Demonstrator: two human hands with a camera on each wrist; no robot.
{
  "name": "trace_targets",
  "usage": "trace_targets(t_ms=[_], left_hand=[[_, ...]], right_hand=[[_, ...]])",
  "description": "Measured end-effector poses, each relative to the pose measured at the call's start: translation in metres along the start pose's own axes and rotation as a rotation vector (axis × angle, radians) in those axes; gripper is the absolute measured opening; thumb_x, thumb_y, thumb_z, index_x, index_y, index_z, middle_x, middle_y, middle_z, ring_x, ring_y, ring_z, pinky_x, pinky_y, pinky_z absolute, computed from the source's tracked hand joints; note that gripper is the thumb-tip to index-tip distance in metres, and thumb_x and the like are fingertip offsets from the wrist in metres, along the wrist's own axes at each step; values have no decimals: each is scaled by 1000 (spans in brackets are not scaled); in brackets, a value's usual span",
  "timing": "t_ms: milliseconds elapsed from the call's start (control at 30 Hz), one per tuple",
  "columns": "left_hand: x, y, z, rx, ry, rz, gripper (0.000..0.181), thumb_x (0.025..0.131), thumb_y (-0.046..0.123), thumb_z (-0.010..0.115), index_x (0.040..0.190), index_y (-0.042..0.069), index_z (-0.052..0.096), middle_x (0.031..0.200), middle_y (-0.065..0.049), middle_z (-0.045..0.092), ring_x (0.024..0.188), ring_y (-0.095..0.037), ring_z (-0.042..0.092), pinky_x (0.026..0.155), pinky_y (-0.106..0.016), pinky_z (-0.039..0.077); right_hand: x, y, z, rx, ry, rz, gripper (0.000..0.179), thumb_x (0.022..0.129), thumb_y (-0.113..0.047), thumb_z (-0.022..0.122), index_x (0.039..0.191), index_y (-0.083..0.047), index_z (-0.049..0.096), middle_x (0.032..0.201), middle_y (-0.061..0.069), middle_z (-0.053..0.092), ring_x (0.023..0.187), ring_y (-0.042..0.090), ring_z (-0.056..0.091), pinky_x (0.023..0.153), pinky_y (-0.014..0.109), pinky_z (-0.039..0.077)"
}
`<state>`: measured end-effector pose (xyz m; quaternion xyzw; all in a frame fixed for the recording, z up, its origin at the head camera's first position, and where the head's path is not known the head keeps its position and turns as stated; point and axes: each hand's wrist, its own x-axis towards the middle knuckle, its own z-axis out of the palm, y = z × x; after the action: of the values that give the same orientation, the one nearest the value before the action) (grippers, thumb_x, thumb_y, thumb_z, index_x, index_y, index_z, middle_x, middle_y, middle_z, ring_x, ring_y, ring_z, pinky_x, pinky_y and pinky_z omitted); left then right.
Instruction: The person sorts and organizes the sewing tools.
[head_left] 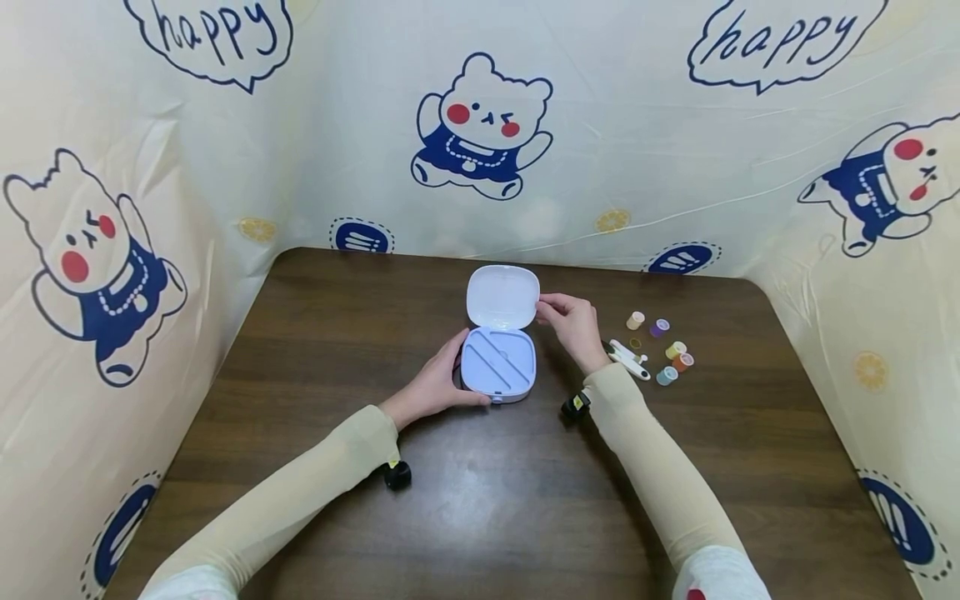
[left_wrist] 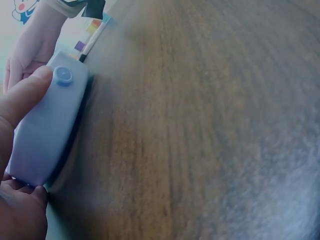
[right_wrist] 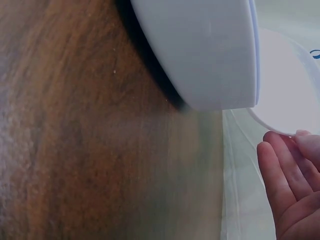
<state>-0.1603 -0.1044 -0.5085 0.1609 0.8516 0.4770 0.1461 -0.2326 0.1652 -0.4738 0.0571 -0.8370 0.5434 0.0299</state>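
A pale blue case (head_left: 517, 367) with rounded corners sits on the table, its white lid (head_left: 502, 296) raised and tipped back on the far side. Diagonal ridges cross the inner tray. My left hand (head_left: 433, 382) grips the case from the left, thumb along the front and fingers round the back left. In the left wrist view the thumb lies beside the round front button (left_wrist: 63, 75). My right hand (head_left: 573, 327) pinches the lid's right edge between thumb and fingers; the right wrist view shows the fingertips at the lid's rim (right_wrist: 272, 129).
Right of my right hand lie several small thread spools, among them a purple one (head_left: 660, 327), an orange one (head_left: 682, 362) and a blue one (head_left: 667, 376). White thread snips (head_left: 628, 360) lie by the right wrist. A printed cloth (head_left: 337, 150) hangs behind the brown table (head_left: 337, 333).
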Motion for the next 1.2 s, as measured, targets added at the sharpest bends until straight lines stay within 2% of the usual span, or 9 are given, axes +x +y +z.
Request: trace_targets(t_ms=[233,567,767,933,1200], left_hand=[[1,2,-3,36,-7,7,130,75,42,95,167,7,10,171,-17,19,157,-32,23,125,-52,26],[0,1,-1,26,-7,0,126,77,43,94,167,6,14,170,-17,23,155,-32,28,124,-52,27],[-1,0,0,18,-2,-4,126,76,43,94,167,7,14,170,-17,24,155,-31,28,125,-51,27],[-1,-1,1,20,-1,-8,126,76,43,94,167,9,13,170,-14,24,155,-29,29,125,-48,27],[-1,1,1,16,1,1,126,77,42,94,167,9,13,170,-16,23,155,-30,29,125,-49,27]], right_hand=[[0,0,0,8,3,-3,22,100,-13,72,117,0,78,107,19,77,90,32,77,85,38,62],[-5,5,0,-4,-23,35,26,101,-18,71,121,-2,76,108,17,77,96,35,76,90,41,61],[-12,7,-2,-18,-15,9,24,101,-18,72,118,-2,76,104,17,77,97,37,75,87,42,62],[-21,7,-6,-94,12,-25,22,101,-22,72,116,-6,77,101,11,78,94,27,74,81,35,58],[-42,0,-8,-247,-54,-131,22,101,-21,72,119,-8,76,106,7,75,91,22,65,81,39,56]])
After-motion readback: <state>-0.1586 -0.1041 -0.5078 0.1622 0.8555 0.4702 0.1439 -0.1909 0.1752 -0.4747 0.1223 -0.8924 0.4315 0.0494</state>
